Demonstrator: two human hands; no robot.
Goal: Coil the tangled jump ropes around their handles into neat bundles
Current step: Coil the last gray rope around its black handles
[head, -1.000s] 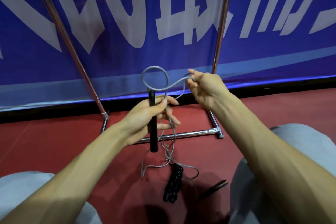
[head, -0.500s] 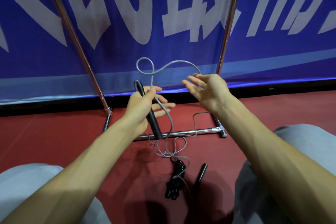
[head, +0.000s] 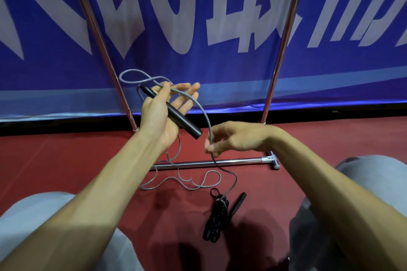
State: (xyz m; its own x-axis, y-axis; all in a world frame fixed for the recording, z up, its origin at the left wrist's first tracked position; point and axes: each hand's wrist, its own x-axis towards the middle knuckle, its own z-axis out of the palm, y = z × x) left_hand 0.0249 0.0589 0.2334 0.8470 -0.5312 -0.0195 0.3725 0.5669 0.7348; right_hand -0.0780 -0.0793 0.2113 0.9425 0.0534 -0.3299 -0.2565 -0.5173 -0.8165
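Left hand (head: 155, 116): palm up, fingers spread, thumb pins black handle (head: 186, 123).
Right hand (head: 237, 138): fingertips pinch grey rope (head: 203, 112).
Floor (head: 66, 160): slack rope loops.

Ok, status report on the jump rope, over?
Left hand holds slim black handle. Right hand pinches thin grey rope below it. Loose loops on red floor, tail crossing black coiled bundle; may snag.
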